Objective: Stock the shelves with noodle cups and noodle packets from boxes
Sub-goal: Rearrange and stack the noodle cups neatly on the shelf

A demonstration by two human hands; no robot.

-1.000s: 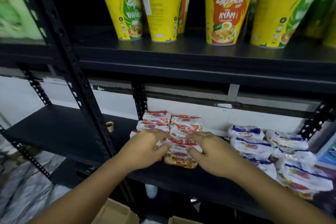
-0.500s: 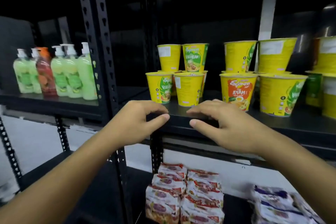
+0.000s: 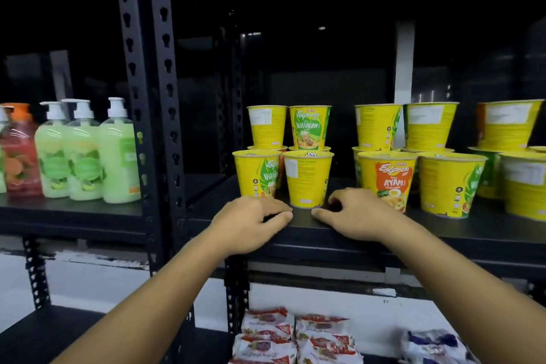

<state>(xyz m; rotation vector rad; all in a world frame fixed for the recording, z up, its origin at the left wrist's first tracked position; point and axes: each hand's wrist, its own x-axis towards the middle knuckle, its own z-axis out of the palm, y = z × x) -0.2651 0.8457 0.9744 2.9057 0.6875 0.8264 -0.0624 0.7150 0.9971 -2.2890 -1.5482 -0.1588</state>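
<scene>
Several yellow noodle cups stand stacked two high on the black upper shelf point(image 3: 295, 220). My left hand point(image 3: 251, 223) and my right hand point(image 3: 357, 216) are raised to the shelf's front edge, either side of a plain-sided yellow cup point(image 3: 307, 179). Both hands have loosely curled fingers and hold nothing. A vegetarian cup point(image 3: 257, 173) stands just behind my left hand, and an Ayam cup point(image 3: 387, 177) just behind my right. On the lower shelf lie red noodle packets point(image 3: 292, 334) in two stacks and blue noodle packets point(image 3: 434, 346) to their right.
A black perforated upright point(image 3: 153, 115) splits the rack. Left of it, green soap pump bottles point(image 3: 85, 151) and a red one point(image 3: 19, 154) stand on a shelf. More yellow cups point(image 3: 508, 124) fill the right end of the upper shelf.
My hands left the red packets on the lower shelf and rose to the upper shelf's front edge. The view tilted up with them, bringing the cups and soap bottles into sight.
</scene>
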